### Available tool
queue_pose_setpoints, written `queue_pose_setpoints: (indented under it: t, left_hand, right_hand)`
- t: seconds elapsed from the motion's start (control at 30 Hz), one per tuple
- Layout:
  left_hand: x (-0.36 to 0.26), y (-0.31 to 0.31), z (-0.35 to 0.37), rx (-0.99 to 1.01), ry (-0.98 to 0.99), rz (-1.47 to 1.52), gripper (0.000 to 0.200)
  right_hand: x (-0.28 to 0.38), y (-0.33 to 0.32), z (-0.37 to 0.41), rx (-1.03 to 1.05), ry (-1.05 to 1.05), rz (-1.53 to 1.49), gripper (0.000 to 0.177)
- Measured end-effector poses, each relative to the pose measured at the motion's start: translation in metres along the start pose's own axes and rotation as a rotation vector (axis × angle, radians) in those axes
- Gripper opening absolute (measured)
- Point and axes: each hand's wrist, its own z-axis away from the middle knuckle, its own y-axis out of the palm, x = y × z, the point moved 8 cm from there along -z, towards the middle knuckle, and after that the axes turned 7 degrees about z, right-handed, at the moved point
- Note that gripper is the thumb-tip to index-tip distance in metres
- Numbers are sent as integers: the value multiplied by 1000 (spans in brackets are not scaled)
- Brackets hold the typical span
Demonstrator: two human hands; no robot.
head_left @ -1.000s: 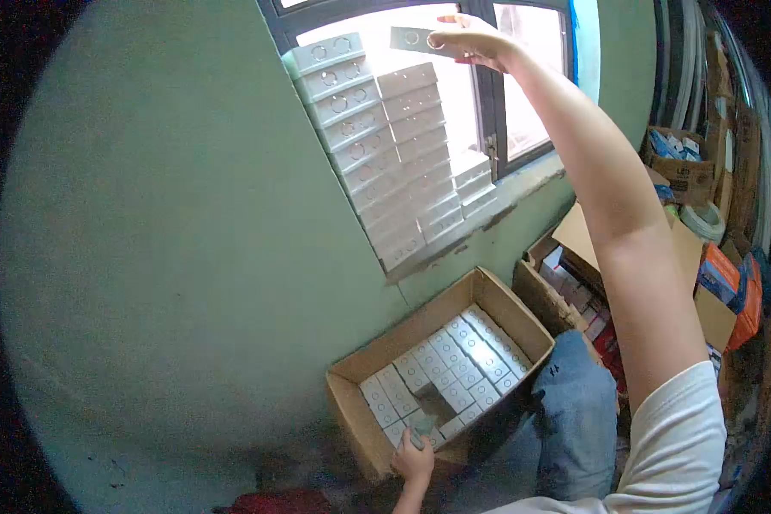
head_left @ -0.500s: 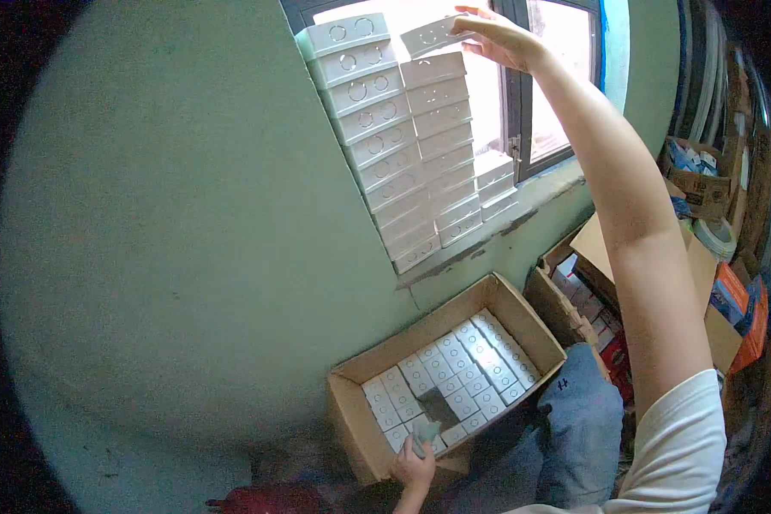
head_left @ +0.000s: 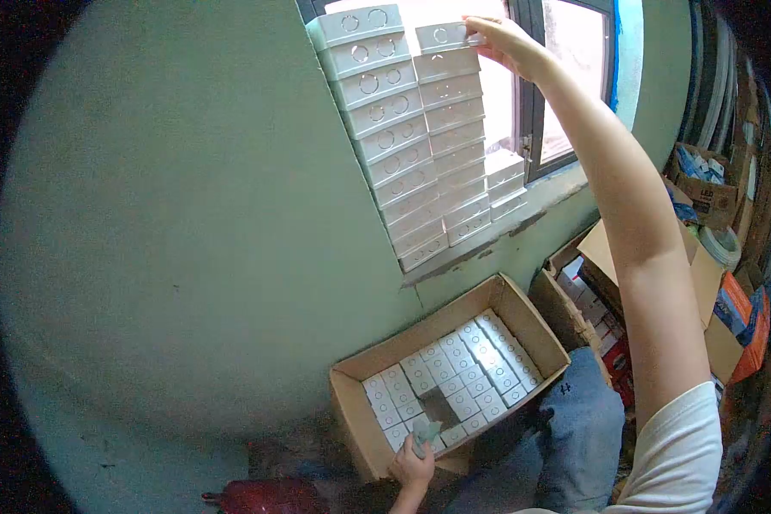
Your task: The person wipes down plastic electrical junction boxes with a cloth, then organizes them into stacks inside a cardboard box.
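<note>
Right hand pinches box atop middle stack, open room rightward. Left hand grips pale piece at carton edge.

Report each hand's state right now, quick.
Left hand: closed around a pale greenish item, at the cardboard carton.
Right hand: gripping one end of a white box, atop the middle stack.

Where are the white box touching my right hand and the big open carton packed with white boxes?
White box [head_left: 442, 37]: head view, on its ringed front face.
Big open carton [head_left: 527, 330]: head view, on its inner right wall.
</note>
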Motion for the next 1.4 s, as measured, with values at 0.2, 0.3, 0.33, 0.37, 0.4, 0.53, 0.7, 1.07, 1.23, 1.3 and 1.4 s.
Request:
queue_pose_setpoints:
  t: [0.2,0.3,0.33,0.37,0.4,0.53,0.7,1.07,1.23,1.3,1.4]
  left_hand:
    - [15,9,3,22,-58,51,40]
    - [3,0,2,37,-60,-30,41]
    - [5,2,2,30,-43,-48,41]
    - [7,4,3,23,-28,-66,40]
    - [5,3,3,-1,-3,-41,40]
    - [-7,-4,-1,-24,39,50,41]
    - [-11,-7,-7,224,-333,6,49]
    - [69,1,-13,-326,-460,1127,51]
    - [68,-4,-6,-345,-433,939,44]
    - [62,0,-2,-332,-514,1086,44]
    - [71,5,1,-324,-349,839,40]
  right_hand:
    - [-15,12,-12,17,26,137,36]
    - [-17,20,-18,58,97,166,40]
    - [-21,21,-23,52,139,182,42]
    - [-26,23,-29,47,181,199,44]
    - [-30,26,-29,43,223,217,47]
    - [4,22,14,-333,137,625,63]
    - [34,92,211,-573,-271,881,37]
    - [-122,366,617,1466,369,517,43]
    - [-196,406,699,1825,394,863,44]
    - [-207,400,725,1878,436,924,45]
    - [-210,388,730,1902,482,909,46]
